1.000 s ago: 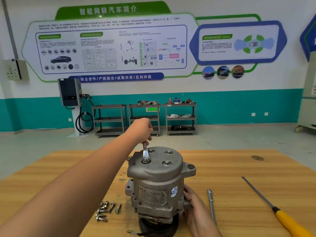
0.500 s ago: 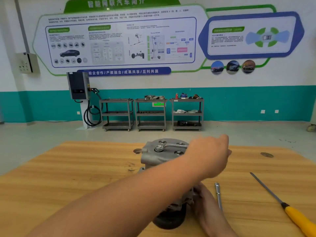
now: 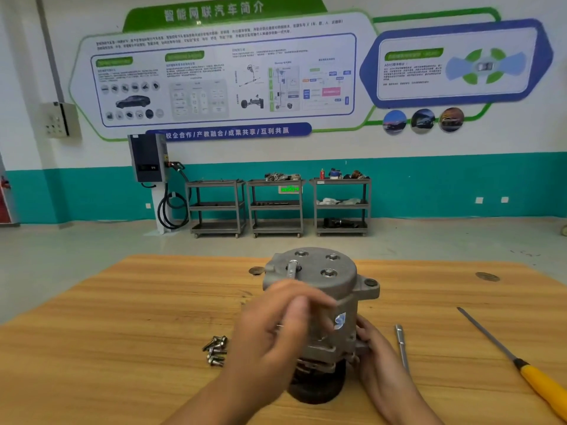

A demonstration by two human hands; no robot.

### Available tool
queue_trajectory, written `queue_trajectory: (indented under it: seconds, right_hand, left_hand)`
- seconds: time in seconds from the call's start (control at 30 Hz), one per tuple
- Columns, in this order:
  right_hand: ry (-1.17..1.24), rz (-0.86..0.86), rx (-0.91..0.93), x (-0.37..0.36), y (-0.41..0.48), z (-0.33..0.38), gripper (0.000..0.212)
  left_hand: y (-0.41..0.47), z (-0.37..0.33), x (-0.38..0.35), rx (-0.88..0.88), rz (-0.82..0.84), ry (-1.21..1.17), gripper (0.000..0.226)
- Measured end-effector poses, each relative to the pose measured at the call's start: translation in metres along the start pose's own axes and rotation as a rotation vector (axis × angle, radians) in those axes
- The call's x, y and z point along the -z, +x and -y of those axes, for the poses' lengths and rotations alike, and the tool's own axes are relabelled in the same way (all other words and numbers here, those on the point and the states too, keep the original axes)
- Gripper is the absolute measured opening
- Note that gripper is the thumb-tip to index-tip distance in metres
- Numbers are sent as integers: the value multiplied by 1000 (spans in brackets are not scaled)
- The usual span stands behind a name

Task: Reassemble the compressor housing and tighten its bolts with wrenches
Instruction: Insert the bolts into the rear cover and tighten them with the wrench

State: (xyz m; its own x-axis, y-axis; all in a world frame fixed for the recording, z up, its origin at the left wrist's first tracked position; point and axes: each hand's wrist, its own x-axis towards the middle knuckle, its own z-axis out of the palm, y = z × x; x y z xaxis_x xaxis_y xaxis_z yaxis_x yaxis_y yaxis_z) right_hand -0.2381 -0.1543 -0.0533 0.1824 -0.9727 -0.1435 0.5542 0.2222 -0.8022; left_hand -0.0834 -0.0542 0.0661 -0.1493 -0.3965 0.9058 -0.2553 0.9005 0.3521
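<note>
The grey metal compressor (image 3: 319, 289) stands upright on the wooden table (image 3: 138, 332), pulley end down. Its top cover shows several bolt heads. A small steel wrench (image 3: 291, 271) sits on the front-left bolt, its handle pointing toward me. My left hand (image 3: 276, 326), blurred by motion, grips the near end of that handle in front of the housing. My right hand (image 3: 374, 348) holds the lower right side of the compressor body. The lower front of the housing is hidden behind my left hand.
Several loose bolts (image 3: 216, 351) lie in a pile left of the compressor. A thin steel rod tool (image 3: 402, 348) lies to its right. Farther right lies a long tool with a yellow handle (image 3: 546, 391). Three shelf carts (image 3: 276, 207) stand by the far wall.
My left hand swung the wrench round the bolt: handle pointing away, then to the right, now toward me. My right hand stayed on the housing.
</note>
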Motion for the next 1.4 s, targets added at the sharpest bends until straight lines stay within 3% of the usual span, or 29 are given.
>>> queue_trajectory:
  seconds: [0.07,0.2,0.37,0.53,0.6,0.73,0.8,0.9,1.03,1.1,1.23,1.3,1.4]
  right_hand:
    - [-37,103,188,9,-6,2,32]
    - [-105,-2,215,7,-6,6,34]
    - [-101,-8,211,4,-4,9,35]
    - [-75,-5,190,9,2,10,35]
    - [-80,-3,171,9,3,11,35]
    - [-88,-1,165,7,5,11,34]
    - [-83,9,167,6,7,11,34]
    - [-48,5,162,6,11,11,34]
    - [-72,66,163,5,7,11,44]
    - [-96,52,155,4,6,11,39]
    - [-82,-7,102,4,2,13,36]
    - [-119,1,138,3,-2,12,36]
    - [-135,82,219,-1,-7,13,31]
  left_hand:
    - [-5,8,20,150,-147,-113,33]
    - [5,36,53,535,-468,-376,32]
    - [35,78,61,776,-648,-547,21]
    - [88,109,40,1100,-435,-459,17]
    - [108,113,27,1213,-279,-292,13]
    - [130,122,-1,1294,-7,-54,31]
    - [139,123,-22,1248,90,19,25]
    - [144,100,-49,946,518,529,31]
    - [139,76,-65,685,781,701,36]
    - [131,60,-73,570,871,647,33]
    - [98,19,-74,231,929,656,27]
    - [79,12,-60,93,839,662,35]
    - [44,12,-31,-33,606,405,36]
